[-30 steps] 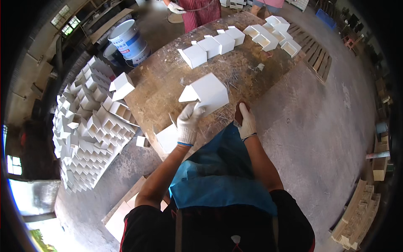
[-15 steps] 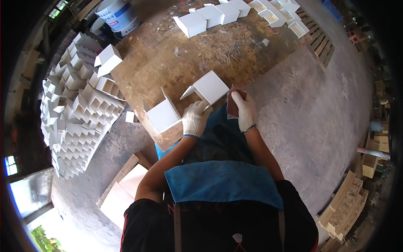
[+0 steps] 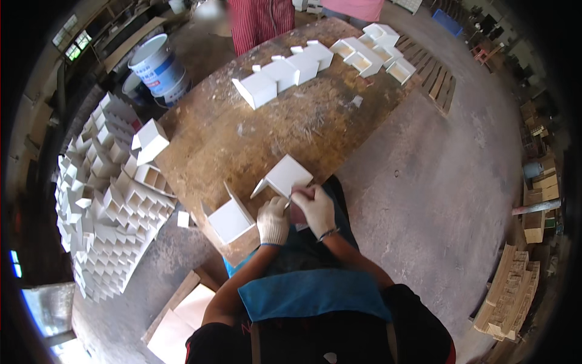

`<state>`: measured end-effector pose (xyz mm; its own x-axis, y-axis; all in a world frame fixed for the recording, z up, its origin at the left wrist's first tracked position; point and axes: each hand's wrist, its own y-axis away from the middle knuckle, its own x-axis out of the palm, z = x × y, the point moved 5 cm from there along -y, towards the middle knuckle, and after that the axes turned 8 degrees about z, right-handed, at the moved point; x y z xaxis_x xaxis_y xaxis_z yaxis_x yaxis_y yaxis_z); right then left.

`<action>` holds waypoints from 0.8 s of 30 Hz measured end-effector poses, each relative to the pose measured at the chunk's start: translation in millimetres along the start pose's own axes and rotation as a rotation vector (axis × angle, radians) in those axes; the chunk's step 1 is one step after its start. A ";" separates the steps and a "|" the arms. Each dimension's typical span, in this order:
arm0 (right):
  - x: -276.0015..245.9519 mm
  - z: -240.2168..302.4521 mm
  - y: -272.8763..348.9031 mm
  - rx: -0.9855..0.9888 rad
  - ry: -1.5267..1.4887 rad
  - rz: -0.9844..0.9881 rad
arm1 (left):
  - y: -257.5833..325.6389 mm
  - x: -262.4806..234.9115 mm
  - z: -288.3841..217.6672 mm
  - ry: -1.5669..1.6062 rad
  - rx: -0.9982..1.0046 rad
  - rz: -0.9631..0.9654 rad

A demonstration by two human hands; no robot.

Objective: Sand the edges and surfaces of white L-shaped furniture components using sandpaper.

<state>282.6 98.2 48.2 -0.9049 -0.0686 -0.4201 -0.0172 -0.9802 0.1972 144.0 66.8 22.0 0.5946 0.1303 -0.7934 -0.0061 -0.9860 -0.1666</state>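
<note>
Both my hands wear white knit gloves. My left hand [image 3: 273,222] is closed on the near edge of a white box piece [image 3: 289,174], whose open side faces left. Pinched in my right hand [image 3: 317,210] is a reddish-brown sheet of sandpaper [image 3: 297,215], which lies against the near right edge of that piece. The fingertips on the sandpaper are partly blurred. A second white box piece [image 3: 231,222], with an upright panel, rests just left of my left hand on the worn brown tabletop [image 3: 212,145].
Along the table's far side stand a row of white boxes [image 3: 257,90] and several open white boxes [image 3: 364,57]. Stacked white boxes [image 3: 130,206] fill the left. Paint buckets [image 3: 159,73], a slatted pallet [image 3: 433,73] and two people beyond the table [image 3: 260,24] are also there.
My right hand has moved left with the sandpaper, onto the box piece beside my left hand. The view has tilted up, so people beyond the table now show.
</note>
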 end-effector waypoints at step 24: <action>-34.3 -26.6 -100.7 -0.075 -0.099 -0.203 | -6.8 -6.9 -5.2 0.015 -0.011 0.046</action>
<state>326.7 194.2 19.2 -0.9236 0.1463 -0.3543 -0.1747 -0.9834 0.0493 144.1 72.0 31.6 0.6056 0.0833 -0.7914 -0.0250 -0.9920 -0.1235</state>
